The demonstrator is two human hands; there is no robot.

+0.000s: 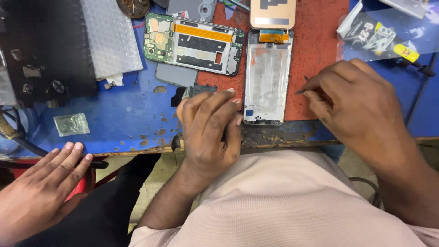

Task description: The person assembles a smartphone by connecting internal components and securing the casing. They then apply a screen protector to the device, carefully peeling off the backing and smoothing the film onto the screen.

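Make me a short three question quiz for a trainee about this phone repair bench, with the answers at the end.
1. True or false: the right hand holds a thin pointed tool.
2. What does the left hand rest beside? A) the empty phone frame B) the bubble wrap C) the plastic bag
3. Which lies further left on the bench, the opened phone with the circuit board or the phone frame?

Key: 1 true. 2 A. 3 the opened phone with the circuit board.
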